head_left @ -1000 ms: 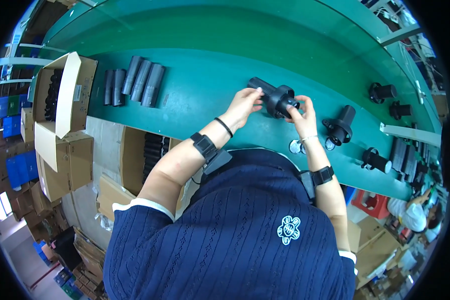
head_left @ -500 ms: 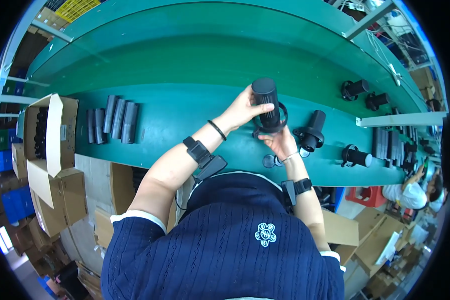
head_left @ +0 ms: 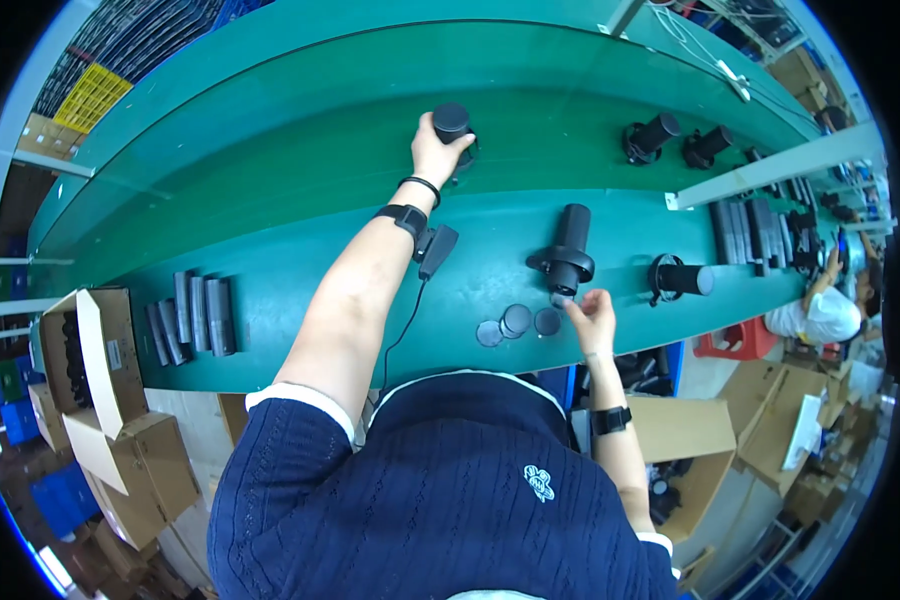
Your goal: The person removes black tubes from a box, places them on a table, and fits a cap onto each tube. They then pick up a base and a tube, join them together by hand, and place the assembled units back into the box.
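My left hand (head_left: 436, 155) is stretched to the far side of the bench, its fingers wrapped round a black ribbed cylinder (head_left: 451, 119) that stands upright, its lower part mostly hidden. Near the front edge, my right hand (head_left: 595, 322) pinches the rim of a small round grey disc (head_left: 560, 299). That disc lies by the near end of a black cylinder with a ring collar (head_left: 571, 245), which rests on its side. To the left of my right hand are more flat discs: one dark disc (head_left: 547, 321), another disc (head_left: 516, 319) and a paler disc (head_left: 489, 333).
Several black tubes (head_left: 210, 316) lie at the left, beside an open carton (head_left: 112, 350). Ring-collared cylinders (head_left: 686, 279) lie at the right, with more tubes (head_left: 755, 232) beyond a metal post (head_left: 780, 167). A co-worker (head_left: 825, 310) sits far right, near a red stool (head_left: 735, 338).
My left hand has carried the ribbed cylinder away to the far side of the bench. My right hand has left that cylinder and come down to the disc near the front edge.
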`<state>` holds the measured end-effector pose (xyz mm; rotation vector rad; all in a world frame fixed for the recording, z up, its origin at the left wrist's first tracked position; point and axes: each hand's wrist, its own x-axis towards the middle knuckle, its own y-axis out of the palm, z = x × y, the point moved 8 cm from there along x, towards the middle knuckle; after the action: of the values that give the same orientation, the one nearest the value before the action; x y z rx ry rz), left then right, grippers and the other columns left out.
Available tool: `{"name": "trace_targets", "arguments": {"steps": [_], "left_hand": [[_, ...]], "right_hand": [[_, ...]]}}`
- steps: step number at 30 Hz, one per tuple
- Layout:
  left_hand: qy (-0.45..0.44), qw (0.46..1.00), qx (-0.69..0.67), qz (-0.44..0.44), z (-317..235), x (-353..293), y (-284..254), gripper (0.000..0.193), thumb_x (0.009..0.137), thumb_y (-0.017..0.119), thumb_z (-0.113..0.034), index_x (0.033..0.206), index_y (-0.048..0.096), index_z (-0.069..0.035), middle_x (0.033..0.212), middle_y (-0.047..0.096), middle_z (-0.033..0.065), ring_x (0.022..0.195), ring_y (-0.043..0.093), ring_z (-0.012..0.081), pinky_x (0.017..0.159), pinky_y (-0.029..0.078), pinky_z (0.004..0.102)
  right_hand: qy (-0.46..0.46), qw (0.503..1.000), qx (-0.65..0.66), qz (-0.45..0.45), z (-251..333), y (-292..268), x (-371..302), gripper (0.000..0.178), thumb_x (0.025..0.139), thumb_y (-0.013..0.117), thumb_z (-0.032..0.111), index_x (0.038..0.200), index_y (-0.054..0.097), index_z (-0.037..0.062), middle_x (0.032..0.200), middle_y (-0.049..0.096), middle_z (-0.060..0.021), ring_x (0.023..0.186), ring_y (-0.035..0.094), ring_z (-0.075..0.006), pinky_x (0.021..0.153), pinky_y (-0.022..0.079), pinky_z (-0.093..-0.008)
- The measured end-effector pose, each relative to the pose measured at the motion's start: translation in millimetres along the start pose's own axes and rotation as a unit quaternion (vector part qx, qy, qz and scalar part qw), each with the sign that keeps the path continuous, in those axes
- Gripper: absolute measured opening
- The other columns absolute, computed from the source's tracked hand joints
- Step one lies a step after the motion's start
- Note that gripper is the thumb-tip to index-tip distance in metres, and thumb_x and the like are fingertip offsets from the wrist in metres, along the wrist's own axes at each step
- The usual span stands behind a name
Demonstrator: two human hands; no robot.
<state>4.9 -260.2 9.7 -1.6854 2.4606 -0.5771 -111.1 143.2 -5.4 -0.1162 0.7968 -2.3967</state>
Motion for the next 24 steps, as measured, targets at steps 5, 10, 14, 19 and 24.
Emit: {"name": "trace_targets", "arguments": {"steps": [5, 10, 14, 19, 24], "left_hand": [[0.014, 0.994, 0.091, -0.065, -7.2, -9.6, -9.6, 0.080, 0.063, 0.082, -0.024, 0.125, 0.037, 0.000, 0.120, 0.049, 0.0236, 0.111, 0.050, 0.0365, 0.094, 0.042, 0.0419], [-0.109, 0.987, -0.064, 0.100, -7.5, -82.4, -6.8, 0.056, 0.074, 0.073, -0.018, 0.121, 0.045, -0.004, 0.108, 0.052, 0.0128, 0.099, 0.051, 0.0213, 0.087, 0.044, 0.0354], [-0.236, 0.892, -0.244, 0.297, -37.2, -163.5, -6.2, 0.051, 0.086, 0.065, -0.025, 0.127, 0.044, -0.003, 0.122, 0.051, 0.0118, 0.111, 0.049, 0.0194, 0.092, 0.042, 0.0320], [-0.145, 0.865, -0.341, 0.337, -74.2, -194.3, -46.7, 0.061, 0.085, 0.068, -0.023, 0.134, 0.039, -0.002, 0.128, 0.049, 0.0109, 0.120, 0.046, 0.0208, 0.101, 0.038, 0.0353], [-0.129, 0.882, -0.340, 0.300, -61.5, -205.5, -99.7, 0.055, 0.083, 0.071, -0.022, 0.128, 0.046, -0.004, 0.120, 0.055, 0.0063, 0.112, 0.051, 0.0179, 0.097, 0.041, 0.0345]], "right_hand": [[-0.030, 0.987, -0.132, -0.082, 14.7, 18.8, 12.8, 0.050, 0.070, 0.080, 0.023, 0.094, 0.041, 0.0039, 0.080, 0.050, -0.0068, 0.068, 0.051, -0.0112, 0.056, 0.044, -0.0269], [0.151, 0.965, 0.200, -0.073, -20.7, 32.5, 20.3, 0.042, 0.080, 0.069, 0.014, 0.103, 0.037, 0.0035, 0.092, 0.053, -0.0144, 0.067, 0.061, -0.0216, 0.055, 0.051, -0.0285], [0.189, 0.791, 0.555, 0.177, 41.3, 62.2, -7.5, 0.043, 0.083, 0.064, 0.006, 0.118, 0.039, 0.0069, 0.112, 0.052, -0.0166, 0.095, 0.061, -0.0286, 0.077, 0.053, -0.0336], [0.123, 0.693, 0.599, 0.381, 103.7, 103.6, -42.8, 0.054, 0.078, 0.067, 0.001, 0.125, 0.042, 0.0112, 0.126, 0.050, -0.0075, 0.123, 0.045, -0.0229, 0.102, 0.038, -0.0408], [0.114, 0.695, 0.565, 0.429, 117.7, 145.5, -59.8, 0.062, 0.077, 0.069, 0.001, 0.130, 0.039, 0.0107, 0.127, 0.050, -0.0076, 0.121, 0.047, -0.0223, 0.102, 0.039, -0.0401]]}}
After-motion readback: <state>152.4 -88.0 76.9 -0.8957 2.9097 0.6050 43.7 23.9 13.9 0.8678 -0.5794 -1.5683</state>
